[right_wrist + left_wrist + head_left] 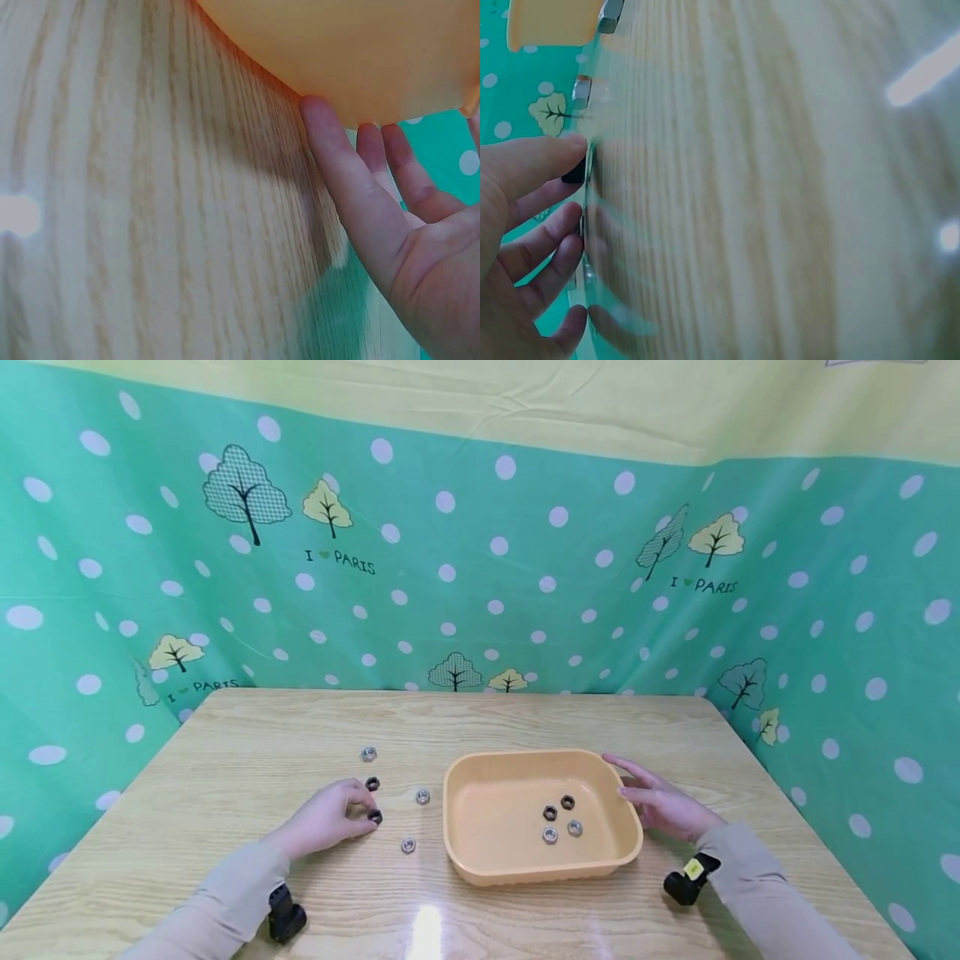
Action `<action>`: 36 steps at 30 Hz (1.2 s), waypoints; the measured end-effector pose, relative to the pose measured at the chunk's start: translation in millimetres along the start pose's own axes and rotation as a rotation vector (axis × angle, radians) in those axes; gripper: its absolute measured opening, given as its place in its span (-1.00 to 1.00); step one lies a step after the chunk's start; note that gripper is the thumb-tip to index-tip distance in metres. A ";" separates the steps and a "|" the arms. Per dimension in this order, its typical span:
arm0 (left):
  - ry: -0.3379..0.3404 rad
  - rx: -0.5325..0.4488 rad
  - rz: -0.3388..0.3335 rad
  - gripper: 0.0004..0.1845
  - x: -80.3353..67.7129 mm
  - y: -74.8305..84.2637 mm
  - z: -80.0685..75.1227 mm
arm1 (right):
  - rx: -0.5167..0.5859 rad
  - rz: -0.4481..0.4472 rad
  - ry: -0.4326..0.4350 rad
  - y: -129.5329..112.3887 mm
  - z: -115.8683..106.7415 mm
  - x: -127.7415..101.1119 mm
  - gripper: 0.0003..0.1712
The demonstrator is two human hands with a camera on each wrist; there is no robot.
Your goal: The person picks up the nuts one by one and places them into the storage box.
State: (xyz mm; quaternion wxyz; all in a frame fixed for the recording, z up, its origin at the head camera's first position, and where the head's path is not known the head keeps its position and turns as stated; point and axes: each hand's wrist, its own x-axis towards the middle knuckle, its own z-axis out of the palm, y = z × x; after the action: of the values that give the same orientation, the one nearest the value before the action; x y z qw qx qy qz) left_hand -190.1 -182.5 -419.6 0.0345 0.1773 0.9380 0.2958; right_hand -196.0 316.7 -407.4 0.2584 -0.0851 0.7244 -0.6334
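As head alone shows, nuts (551, 840) in tray (487, 827)

My left hand (330, 814) was low, left of the tray (487, 818), thumb and forefinger pinching, the other fingers bent and apart. My right hand (669, 803) was at the tray's right end, fingers extended, fingertips touching it. Both forearms (217, 893) slanted inward.
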 end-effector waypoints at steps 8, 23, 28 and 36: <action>-0.011 -0.029 0.040 -0.89 -0.9 2.8 -4.2 | -0.002 0.001 0.008 -0.5 0.4 0.2 -0.20; 0.028 -0.091 0.011 -0.84 -2.4 9.7 -12.0 | 0.014 0.002 0.005 -1.1 -0.1 -0.2 -0.21; 0.042 -0.080 0.018 -0.84 -2.1 8.5 -13.0 | 0.021 0.001 0.000 -1.3 -0.1 -0.2 -0.21; 0.051 -0.074 0.014 -0.86 -2.5 7.0 -13.9 | 0.023 0.002 0.003 -1.9 0.5 -0.9 -0.21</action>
State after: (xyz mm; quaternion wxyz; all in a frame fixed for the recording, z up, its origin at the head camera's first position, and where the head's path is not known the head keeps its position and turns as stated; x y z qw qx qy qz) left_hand -187.9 -185.5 -404.3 0.0152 0.1750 0.9258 0.3348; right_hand -195.4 316.3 -405.3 0.2591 -0.0807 0.7176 -0.6414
